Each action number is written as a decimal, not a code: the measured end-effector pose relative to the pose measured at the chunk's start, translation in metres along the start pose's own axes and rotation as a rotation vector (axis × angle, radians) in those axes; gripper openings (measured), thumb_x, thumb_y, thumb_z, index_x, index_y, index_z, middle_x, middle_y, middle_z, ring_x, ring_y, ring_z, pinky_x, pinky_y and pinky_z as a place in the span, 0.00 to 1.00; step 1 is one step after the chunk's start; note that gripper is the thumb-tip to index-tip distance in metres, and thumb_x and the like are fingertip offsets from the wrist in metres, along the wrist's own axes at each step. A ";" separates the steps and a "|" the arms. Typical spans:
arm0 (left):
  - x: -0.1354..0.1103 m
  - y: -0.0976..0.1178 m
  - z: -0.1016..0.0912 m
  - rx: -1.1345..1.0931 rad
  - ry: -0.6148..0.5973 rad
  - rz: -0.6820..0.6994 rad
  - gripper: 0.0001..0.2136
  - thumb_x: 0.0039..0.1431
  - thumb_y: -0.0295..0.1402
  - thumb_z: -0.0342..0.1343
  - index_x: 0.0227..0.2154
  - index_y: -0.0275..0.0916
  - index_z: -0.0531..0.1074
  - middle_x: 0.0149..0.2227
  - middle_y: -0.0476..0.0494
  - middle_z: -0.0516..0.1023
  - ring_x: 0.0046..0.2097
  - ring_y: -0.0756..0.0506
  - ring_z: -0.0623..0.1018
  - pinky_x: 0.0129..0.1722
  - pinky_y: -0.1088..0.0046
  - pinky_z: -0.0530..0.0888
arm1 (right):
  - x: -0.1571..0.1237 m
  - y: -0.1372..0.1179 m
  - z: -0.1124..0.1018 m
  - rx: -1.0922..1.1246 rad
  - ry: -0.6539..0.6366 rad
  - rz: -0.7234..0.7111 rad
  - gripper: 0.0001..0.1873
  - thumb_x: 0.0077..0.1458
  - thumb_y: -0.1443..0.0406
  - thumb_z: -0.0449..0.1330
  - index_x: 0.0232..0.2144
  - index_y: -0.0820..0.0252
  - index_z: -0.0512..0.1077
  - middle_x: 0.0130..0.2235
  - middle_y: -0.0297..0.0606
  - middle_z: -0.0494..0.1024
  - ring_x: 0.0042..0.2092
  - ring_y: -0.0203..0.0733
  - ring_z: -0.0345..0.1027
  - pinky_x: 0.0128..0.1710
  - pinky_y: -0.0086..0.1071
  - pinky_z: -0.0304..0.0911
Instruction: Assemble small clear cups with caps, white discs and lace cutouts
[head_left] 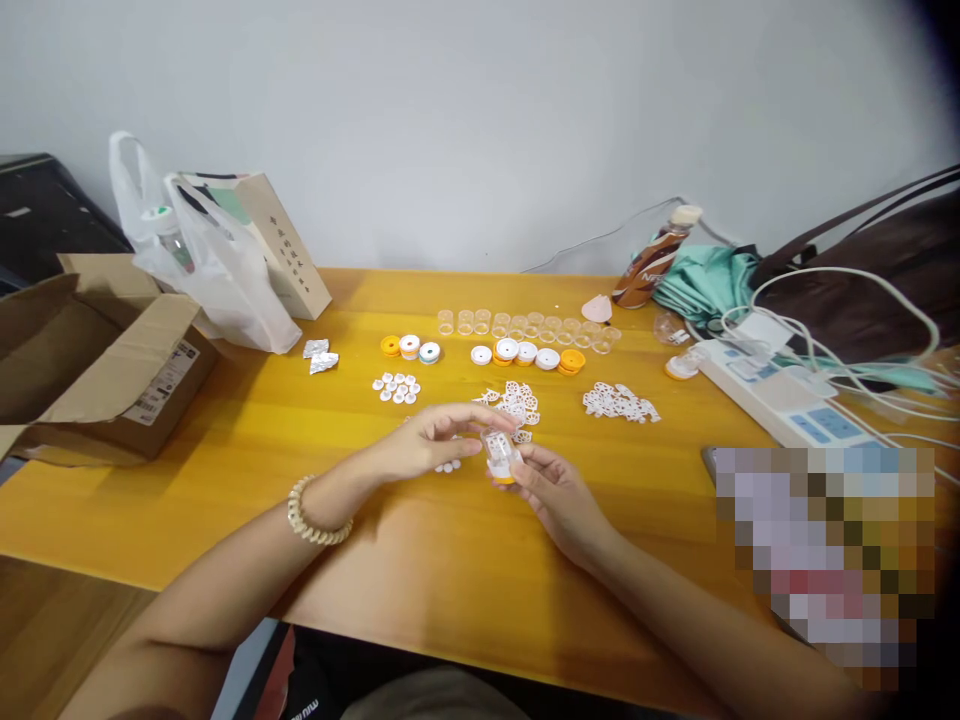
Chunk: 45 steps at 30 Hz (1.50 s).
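Note:
Above the middle of the table, my right hand (555, 490) grips a small clear plastic container (499, 456) with white parts and an orange base. My left hand (442, 440) is beside it, fingers stretched over its top and thumb apart; whether the fingertips touch it I cannot tell. Just behind my hands lies a pile of white openwork plastic pieces (517, 400), with a second pile of white pieces (619, 402) to the right. Small white round parts (397, 386) sit in a cluster to the left, and a few more white discs (448, 466) show under my left hand.
Clear cups (502, 323) stand in a row behind orange and white round caps (525, 353). Foil scraps (322, 358), a plastic bag (240, 300) and a cardboard box (150, 370) are left. A bottle (652, 265), power strip (780, 395) and cables are right; a blurred-out item lies nearer.

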<state>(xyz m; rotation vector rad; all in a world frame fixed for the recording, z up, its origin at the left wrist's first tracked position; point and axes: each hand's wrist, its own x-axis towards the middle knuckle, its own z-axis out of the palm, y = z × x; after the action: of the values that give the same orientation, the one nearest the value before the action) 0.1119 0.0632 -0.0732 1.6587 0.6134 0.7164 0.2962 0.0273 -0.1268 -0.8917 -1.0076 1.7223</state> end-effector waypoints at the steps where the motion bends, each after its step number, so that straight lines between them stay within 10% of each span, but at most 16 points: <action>1: 0.000 0.000 -0.001 -0.006 -0.009 0.019 0.16 0.56 0.30 0.53 0.49 0.41 0.65 0.54 0.40 0.64 0.55 0.45 0.65 0.51 0.66 0.64 | 0.000 0.000 0.000 0.003 0.002 -0.002 0.10 0.43 0.58 0.65 0.28 0.57 0.74 0.30 0.34 0.76 0.31 0.36 0.67 0.36 0.31 0.62; 5: 0.000 0.000 -0.001 0.138 0.194 -0.040 0.16 0.54 0.33 0.56 0.46 0.39 0.66 0.47 0.40 0.71 0.47 0.45 0.71 0.45 0.66 0.68 | 0.000 0.000 -0.001 -0.009 0.002 0.001 0.11 0.43 0.58 0.65 0.28 0.58 0.74 0.30 0.34 0.76 0.32 0.35 0.67 0.36 0.31 0.62; 9: 0.000 0.003 0.000 0.070 0.051 -0.064 0.12 0.59 0.32 0.50 0.45 0.39 0.68 0.48 0.40 0.70 0.50 0.45 0.69 0.48 0.66 0.67 | 0.000 -0.001 0.000 0.003 0.013 0.019 0.12 0.42 0.58 0.66 0.28 0.58 0.73 0.30 0.35 0.76 0.32 0.36 0.67 0.36 0.32 0.62; 29: 0.004 -0.012 0.019 -0.226 0.292 0.019 0.21 0.50 0.28 0.59 0.46 0.40 0.60 0.41 0.43 0.70 0.42 0.48 0.72 0.40 0.72 0.69 | -0.002 -0.006 0.004 0.115 -0.014 0.019 0.10 0.42 0.60 0.66 0.29 0.57 0.73 0.31 0.33 0.76 0.33 0.35 0.68 0.39 0.32 0.62; 45: 0.001 -0.009 0.022 -0.325 0.069 0.061 0.21 0.54 0.35 0.57 0.50 0.41 0.62 0.45 0.39 0.69 0.43 0.47 0.71 0.39 0.72 0.70 | -0.006 -0.007 0.005 0.096 -0.143 0.019 0.18 0.43 0.55 0.65 0.37 0.55 0.75 0.39 0.39 0.77 0.40 0.42 0.70 0.45 0.38 0.61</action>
<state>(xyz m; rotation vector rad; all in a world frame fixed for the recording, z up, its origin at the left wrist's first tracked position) 0.1289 0.0514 -0.0852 1.3603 0.4682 0.8715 0.2961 0.0225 -0.1176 -0.7278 -1.0030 1.8555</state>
